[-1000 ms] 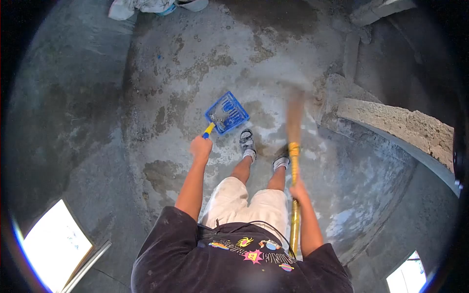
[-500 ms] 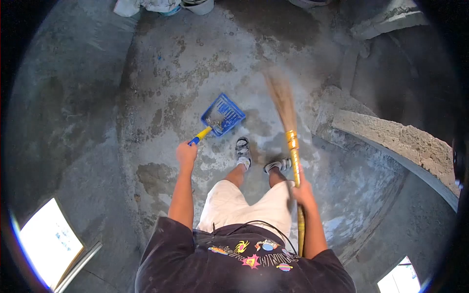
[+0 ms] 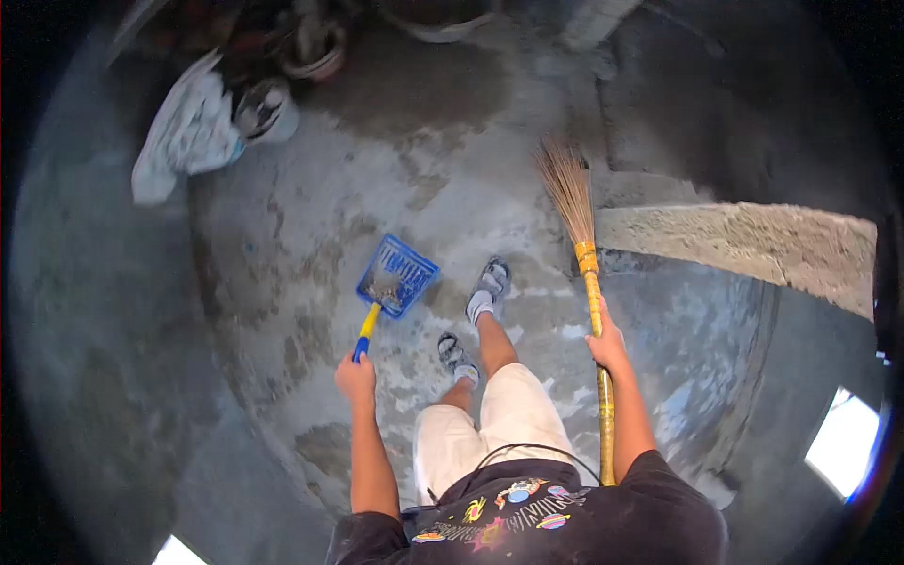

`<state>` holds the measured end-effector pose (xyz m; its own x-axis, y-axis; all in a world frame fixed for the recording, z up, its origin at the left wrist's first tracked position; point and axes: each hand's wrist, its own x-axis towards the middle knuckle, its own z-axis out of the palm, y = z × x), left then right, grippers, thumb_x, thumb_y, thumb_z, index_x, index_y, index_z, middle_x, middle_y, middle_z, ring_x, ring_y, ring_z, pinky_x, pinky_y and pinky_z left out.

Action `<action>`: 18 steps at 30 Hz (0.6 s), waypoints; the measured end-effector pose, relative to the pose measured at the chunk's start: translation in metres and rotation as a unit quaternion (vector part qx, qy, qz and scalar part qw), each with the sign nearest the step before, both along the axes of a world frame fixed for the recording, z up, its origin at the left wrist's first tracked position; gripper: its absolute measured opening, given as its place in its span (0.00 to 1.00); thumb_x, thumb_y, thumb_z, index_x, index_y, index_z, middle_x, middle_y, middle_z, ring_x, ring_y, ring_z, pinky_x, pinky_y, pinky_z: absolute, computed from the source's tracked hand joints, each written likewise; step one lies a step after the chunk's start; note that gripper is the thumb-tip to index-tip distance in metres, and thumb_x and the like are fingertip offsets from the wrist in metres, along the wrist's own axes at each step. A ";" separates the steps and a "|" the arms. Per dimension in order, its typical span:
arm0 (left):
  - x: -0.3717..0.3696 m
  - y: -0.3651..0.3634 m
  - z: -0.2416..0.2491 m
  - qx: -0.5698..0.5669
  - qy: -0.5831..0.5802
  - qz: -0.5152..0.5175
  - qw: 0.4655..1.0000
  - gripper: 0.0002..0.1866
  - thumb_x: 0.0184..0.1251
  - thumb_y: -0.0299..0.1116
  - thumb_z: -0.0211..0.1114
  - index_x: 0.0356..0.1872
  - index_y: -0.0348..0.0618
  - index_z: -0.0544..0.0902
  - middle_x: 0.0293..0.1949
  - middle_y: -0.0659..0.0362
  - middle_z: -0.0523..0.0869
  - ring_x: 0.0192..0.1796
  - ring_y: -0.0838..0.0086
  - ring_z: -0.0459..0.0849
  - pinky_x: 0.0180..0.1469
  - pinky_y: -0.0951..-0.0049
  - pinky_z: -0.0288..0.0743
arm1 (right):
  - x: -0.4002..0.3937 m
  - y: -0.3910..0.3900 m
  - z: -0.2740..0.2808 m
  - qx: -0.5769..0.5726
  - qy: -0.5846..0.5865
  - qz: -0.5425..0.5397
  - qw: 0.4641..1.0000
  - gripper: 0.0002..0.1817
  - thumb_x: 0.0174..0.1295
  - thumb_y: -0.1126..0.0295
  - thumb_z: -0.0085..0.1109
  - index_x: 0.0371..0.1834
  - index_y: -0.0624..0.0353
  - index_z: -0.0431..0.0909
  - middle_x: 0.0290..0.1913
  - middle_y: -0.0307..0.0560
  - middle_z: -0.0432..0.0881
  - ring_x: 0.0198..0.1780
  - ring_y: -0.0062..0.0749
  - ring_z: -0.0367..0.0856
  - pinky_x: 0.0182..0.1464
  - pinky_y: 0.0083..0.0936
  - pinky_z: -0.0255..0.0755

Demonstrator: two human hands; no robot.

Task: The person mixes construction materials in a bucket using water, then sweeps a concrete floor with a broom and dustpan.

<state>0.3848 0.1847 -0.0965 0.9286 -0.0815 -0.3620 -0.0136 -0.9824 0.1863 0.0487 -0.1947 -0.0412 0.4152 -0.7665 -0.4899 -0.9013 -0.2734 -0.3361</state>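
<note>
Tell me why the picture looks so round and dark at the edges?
Head view: a fisheye lens bends the concrete floor into a bowl, corners go black; bright glare at the lower right; broom and dustpan look sharp, not blurred.

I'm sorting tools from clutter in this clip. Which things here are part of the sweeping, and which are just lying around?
In use:
- broom, gripped by the right hand
- blue dustpan holding debris, held by the left hand

Lying about:
- crumpled pale cloth
- round containers beside it
- concrete ledge
</note>
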 end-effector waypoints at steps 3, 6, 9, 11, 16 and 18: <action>0.016 -0.014 0.011 -0.033 0.001 -0.011 0.999 0.16 0.57 0.38 0.64 0.43 0.39 0.85 0.37 0.46 0.86 0.41 0.52 0.84 0.45 0.58 0.76 | 0.022 -0.009 0.047 0.080 0.035 -0.130 0.988 0.52 0.51 0.77 0.62 0.77 0.35 0.43 0.52 0.64 0.79 0.43 0.56 0.83 0.45 0.40 0.76; 0.048 -0.032 0.010 -0.091 0.003 0.035 0.995 0.13 0.57 0.33 0.66 0.41 0.36 0.84 0.35 0.48 0.86 0.38 0.59 0.85 0.44 0.65 0.76 | 0.048 -0.035 0.061 0.201 0.004 -0.264 0.943 0.51 0.51 0.75 0.63 0.77 0.36 0.43 0.53 0.67 0.78 0.53 0.62 0.78 0.53 0.40 0.72; 0.068 -0.060 0.028 -0.110 0.006 0.045 0.993 0.13 0.58 0.33 0.65 0.41 0.36 0.83 0.36 0.49 0.86 0.38 0.59 0.85 0.44 0.65 0.76 | 0.041 -0.063 0.057 0.098 0.036 -0.126 0.987 0.51 0.51 0.74 0.63 0.77 0.35 0.43 0.50 0.66 0.79 0.51 0.62 0.78 0.52 0.41 0.73; 0.079 -0.086 0.024 -0.119 0.008 0.043 0.992 0.13 0.58 0.33 0.65 0.41 0.36 0.83 0.36 0.49 0.86 0.38 0.59 0.85 0.44 0.65 0.76 | 0.047 -0.084 0.047 0.118 0.107 -0.118 0.980 0.51 0.52 0.73 0.63 0.76 0.34 0.43 0.49 0.66 0.79 0.50 0.64 0.78 0.51 0.43 0.73; 0.125 -0.167 0.022 -0.149 0.019 0.017 0.988 0.14 0.58 0.33 0.65 0.42 0.36 0.84 0.37 0.49 0.87 0.38 0.61 0.85 0.44 0.66 0.76 | 0.092 -0.154 0.002 0.080 0.055 -0.111 0.989 0.50 0.51 0.74 0.60 0.76 0.34 0.43 0.48 0.68 0.79 0.49 0.64 0.78 0.50 0.46 0.73; 0.145 -0.192 0.008 -0.176 0.005 0.007 0.984 0.15 0.58 0.34 0.65 0.43 0.35 0.84 0.37 0.48 0.87 0.38 0.61 0.86 0.44 0.67 0.76 | 0.126 -0.199 -0.027 0.045 0.061 -0.103 0.992 0.49 0.50 0.75 0.58 0.76 0.34 0.44 0.47 0.70 0.79 0.48 0.64 0.78 0.50 0.47 0.73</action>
<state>0.5298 -0.0073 -0.0889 0.9267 -0.1917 -0.3231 0.0028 -0.8566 0.5160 0.1751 -0.3936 -0.0678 0.1881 -0.7797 -0.5972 -0.9703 -0.0535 -0.2358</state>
